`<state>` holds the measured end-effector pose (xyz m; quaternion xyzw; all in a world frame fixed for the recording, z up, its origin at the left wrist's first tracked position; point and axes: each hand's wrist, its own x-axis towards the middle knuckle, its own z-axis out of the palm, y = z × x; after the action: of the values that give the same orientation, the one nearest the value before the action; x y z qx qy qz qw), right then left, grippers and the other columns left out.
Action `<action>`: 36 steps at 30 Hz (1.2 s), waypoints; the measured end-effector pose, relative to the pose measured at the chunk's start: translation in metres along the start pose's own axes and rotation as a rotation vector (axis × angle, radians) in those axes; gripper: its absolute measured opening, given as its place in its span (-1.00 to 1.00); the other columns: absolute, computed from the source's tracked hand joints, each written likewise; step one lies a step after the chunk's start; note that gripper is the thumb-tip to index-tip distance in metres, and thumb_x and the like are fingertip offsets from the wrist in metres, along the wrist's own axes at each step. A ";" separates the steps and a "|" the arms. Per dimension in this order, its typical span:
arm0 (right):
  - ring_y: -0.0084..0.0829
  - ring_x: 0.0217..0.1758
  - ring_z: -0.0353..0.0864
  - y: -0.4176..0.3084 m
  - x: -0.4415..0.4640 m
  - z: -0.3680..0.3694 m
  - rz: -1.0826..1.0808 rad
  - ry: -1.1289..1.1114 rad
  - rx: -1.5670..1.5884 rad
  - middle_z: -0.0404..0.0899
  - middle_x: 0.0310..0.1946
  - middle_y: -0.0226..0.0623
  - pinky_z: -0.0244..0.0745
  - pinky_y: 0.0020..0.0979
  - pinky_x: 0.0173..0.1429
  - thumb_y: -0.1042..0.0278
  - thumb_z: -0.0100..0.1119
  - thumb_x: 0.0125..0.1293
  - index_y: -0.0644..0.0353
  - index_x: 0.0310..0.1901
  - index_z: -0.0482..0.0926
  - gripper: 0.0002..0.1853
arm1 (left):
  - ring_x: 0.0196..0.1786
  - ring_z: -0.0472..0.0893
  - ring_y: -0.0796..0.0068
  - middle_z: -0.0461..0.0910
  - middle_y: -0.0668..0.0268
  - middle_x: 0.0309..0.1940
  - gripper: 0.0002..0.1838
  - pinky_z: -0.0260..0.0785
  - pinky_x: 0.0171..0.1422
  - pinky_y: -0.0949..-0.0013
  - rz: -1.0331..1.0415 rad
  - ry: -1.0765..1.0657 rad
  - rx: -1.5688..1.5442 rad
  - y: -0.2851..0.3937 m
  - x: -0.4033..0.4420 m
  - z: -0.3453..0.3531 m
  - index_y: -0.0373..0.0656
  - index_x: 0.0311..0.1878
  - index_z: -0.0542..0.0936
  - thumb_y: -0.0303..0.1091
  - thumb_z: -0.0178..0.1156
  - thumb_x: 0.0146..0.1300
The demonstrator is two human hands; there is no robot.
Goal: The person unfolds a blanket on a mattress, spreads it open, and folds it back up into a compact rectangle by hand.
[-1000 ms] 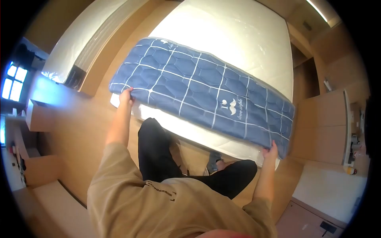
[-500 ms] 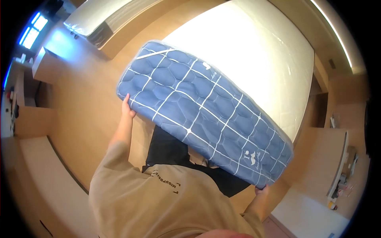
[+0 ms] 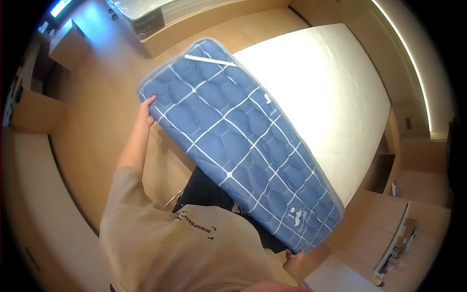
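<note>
A folded blue quilted pad (image 3: 233, 141) with white grid lines slants from upper left to lower right in front of my body. My left hand (image 3: 147, 111) grips its near left corner, with fingers partly hidden by the edge. Closed on the near right corner is my right hand (image 3: 294, 255), mostly covered by the pad. A white strap (image 3: 209, 60) crosses the pad's upper left end. Behind it lies a pale mattress (image 3: 335, 97) in a shiny clear cover.
Another wrapped mattress (image 3: 138, 7) rests on a wooden base (image 3: 165, 36) at the upper left. Wooden cabinets (image 3: 36, 112) stand at the left. Small items lie on a shelf (image 3: 391, 238) at the lower right. A light strip (image 3: 406, 53) runs along the right.
The pad has lifted off the mattress and swung clockwise, its left end going up and its right end down. Both hands keep hold of it. The view has turned too.
</note>
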<state>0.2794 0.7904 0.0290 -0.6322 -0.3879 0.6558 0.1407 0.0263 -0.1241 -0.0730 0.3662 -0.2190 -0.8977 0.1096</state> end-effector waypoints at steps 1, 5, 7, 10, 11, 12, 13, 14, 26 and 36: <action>-0.17 0.29 0.44 -0.005 -0.023 0.018 0.013 -0.013 0.007 0.41 0.29 -0.23 0.51 -0.09 0.23 0.08 -0.05 0.41 0.08 0.31 0.34 -0.50 | 0.10 0.57 0.04 0.52 -0.04 0.08 -0.45 0.45 0.24 0.00 -0.047 0.062 0.068 0.000 0.005 0.000 -0.41 0.22 0.34 -0.47 0.26 0.17; -0.10 0.32 0.40 -0.024 -0.028 0.045 -0.034 -0.117 0.056 0.41 0.28 -0.19 0.42 0.01 0.28 0.07 -0.11 0.40 0.12 0.29 0.36 -0.49 | 0.10 0.57 0.00 0.51 -0.06 0.10 -0.45 0.45 0.22 -0.02 -0.100 0.176 0.195 -0.002 0.039 0.010 -0.42 0.23 0.33 -0.45 0.23 0.20; -0.05 0.32 0.39 -0.043 -0.036 0.066 -0.167 -0.141 0.050 0.43 0.25 -0.13 0.35 0.06 0.34 0.07 -0.14 0.38 0.18 0.27 0.38 -0.48 | 0.07 0.58 -0.03 0.51 -0.08 0.09 -0.49 0.47 0.20 -0.05 -0.055 0.193 0.174 0.010 0.058 0.024 -0.44 0.22 0.34 -0.48 0.18 0.22; -0.05 0.29 0.41 -0.112 0.010 0.087 -0.344 -0.277 0.054 0.45 0.20 -0.05 0.32 0.01 0.37 0.10 -0.11 0.32 0.31 0.21 0.40 -0.46 | 0.01 0.61 -0.01 0.54 -0.06 0.01 -0.52 0.50 0.15 -0.02 0.139 0.145 0.195 0.033 0.064 0.102 -0.47 0.16 0.37 -0.54 0.22 0.18; -0.08 0.21 0.48 -0.133 -0.025 0.121 -0.417 -0.263 -0.013 0.50 0.12 -0.04 0.36 -0.03 0.34 0.12 -0.11 0.30 0.38 0.14 0.44 -0.48 | -0.02 0.62 0.02 0.55 -0.04 -0.02 -0.53 0.51 0.12 0.02 0.242 0.133 0.222 0.043 0.065 0.146 -0.47 0.12 0.40 -0.55 0.25 0.14; -0.09 0.11 0.55 -0.184 0.005 0.124 -0.470 -0.340 -0.120 0.55 0.02 -0.04 0.45 -0.07 0.26 0.13 -0.11 0.30 0.38 0.07 0.48 -0.52 | -0.05 0.62 0.05 0.56 -0.02 -0.06 -0.54 0.52 0.10 0.05 0.344 0.117 0.245 0.053 0.065 0.202 -0.47 0.09 0.42 -0.57 0.28 0.11; -0.05 0.03 0.59 -0.225 -0.008 0.148 -0.541 -0.356 -0.097 0.56 -0.02 0.00 0.51 -0.03 0.18 0.17 -0.12 0.30 0.39 0.03 0.47 -0.55 | -0.11 0.63 0.12 0.57 0.02 -0.12 -0.54 0.53 0.03 0.12 0.421 0.030 0.254 0.068 0.061 0.260 -0.45 0.02 0.47 -0.57 0.36 0.04; -0.03 0.00 0.60 -0.276 -0.014 0.170 -0.441 -0.214 0.150 0.56 -0.04 0.03 0.57 -0.01 0.09 0.22 -0.11 0.28 0.40 0.02 0.46 -0.58 | -0.14 0.63 0.14 0.58 0.01 -0.14 -0.52 0.52 -0.01 0.15 0.536 -0.015 0.310 0.087 0.054 0.316 -0.44 0.00 0.49 -0.51 0.42 0.01; -0.29 0.11 0.54 -0.424 -0.225 0.186 -1.416 -0.194 -0.109 0.53 0.10 -0.12 0.40 -0.36 0.23 0.33 0.35 0.22 0.38 0.11 0.48 -0.52 | 0.03 0.61 0.17 0.57 0.10 0.03 -0.57 0.51 0.16 0.16 0.503 -0.261 0.263 0.262 -0.030 0.453 -0.27 0.12 0.46 -0.38 0.31 0.22; -0.26 -0.55 0.61 -0.071 -0.056 0.195 -0.185 -0.260 -0.400 0.57 -0.30 -0.10 0.62 -0.37 -0.57 0.21 0.32 0.21 0.15 0.07 0.44 -0.56 | 0.11 0.56 0.03 0.50 0.00 0.13 -0.46 0.41 0.26 0.02 0.277 0.198 0.233 0.128 0.109 0.152 -0.43 0.22 0.40 -0.52 0.29 0.18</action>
<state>0.0838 0.7345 0.0985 -0.5195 -0.5810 0.6262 0.0209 -0.1538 -0.2285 0.0178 0.4294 -0.3578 -0.8022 0.2098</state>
